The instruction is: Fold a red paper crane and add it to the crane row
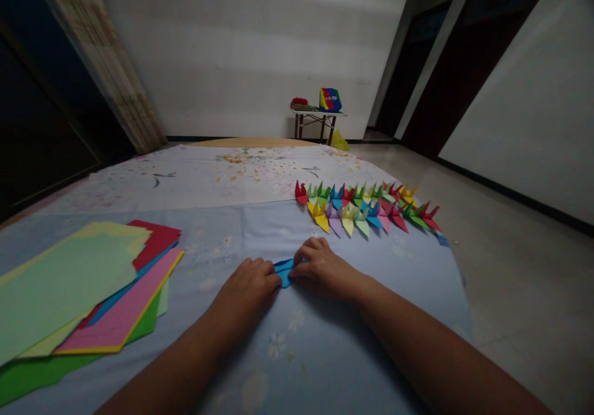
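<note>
A small piece of folded blue paper rests on the tablecloth between my two hands. My left hand grips its left end with fingers closed. On the right end, my right hand pinches the paper between thumb and fingers. Creases show across the part between the hands, while both ends are hidden under the fingers. Beyond my right hand, several folded paper cranes in many colours stand in rows.
Stacked sheets of coloured paper lie fanned at the left. A pale blue flowered cloth covers the round table, with a white flowered cloth farther back. By the far wall a small table holds a colourful bag.
</note>
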Demonstrator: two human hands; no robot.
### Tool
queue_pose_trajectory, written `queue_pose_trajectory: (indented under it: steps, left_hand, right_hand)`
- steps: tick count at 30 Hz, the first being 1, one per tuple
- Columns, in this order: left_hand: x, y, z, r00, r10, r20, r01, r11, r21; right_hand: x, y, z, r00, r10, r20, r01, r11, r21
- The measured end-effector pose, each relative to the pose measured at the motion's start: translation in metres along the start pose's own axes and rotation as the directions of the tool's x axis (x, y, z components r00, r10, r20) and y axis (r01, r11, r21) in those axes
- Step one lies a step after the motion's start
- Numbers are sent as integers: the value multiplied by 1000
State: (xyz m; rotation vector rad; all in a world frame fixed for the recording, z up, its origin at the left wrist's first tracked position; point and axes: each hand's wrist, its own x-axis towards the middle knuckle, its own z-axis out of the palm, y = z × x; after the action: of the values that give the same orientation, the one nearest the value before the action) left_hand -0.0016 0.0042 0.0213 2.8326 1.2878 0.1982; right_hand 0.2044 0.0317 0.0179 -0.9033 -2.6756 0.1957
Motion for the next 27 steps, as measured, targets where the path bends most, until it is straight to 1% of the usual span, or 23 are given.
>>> queue_pose_trajectory:
  steps: [3,6,11,15,21,24,27]
  left_hand:
    - [1,0,1,999,-35,18,37,997,-70]
    - [0,2,-1,997,-71,39,75,990,-122]
    - [-1,5,-6,993,-103,57,110,984,-140]
    - [-2,5,-7,986,-154,60,162,973,-167]
    - [0,2,-5,966,-251,55,256,916,-308]
    - [1,3,-2,946,-318,53,317,888,-334]
    - [2,4,1,932,-358,53,354,870,-344]
  right_hand:
    - [0,-2,0,1000,-8,18,8,1000,-11]
    - [0,-5,0,1000,-18,25,18,1000,-12]
    - [3,-5,5,1000,4,25,-4,1000,12]
    - [4,-6,8,996,92,7,-92,995,26]
    - [4,-10,12,970,244,-9,-243,967,78]
    - [5,-10,15,957,291,-2,-289,951,107]
    - [6,-11,16,944,330,8,-328,938,115]
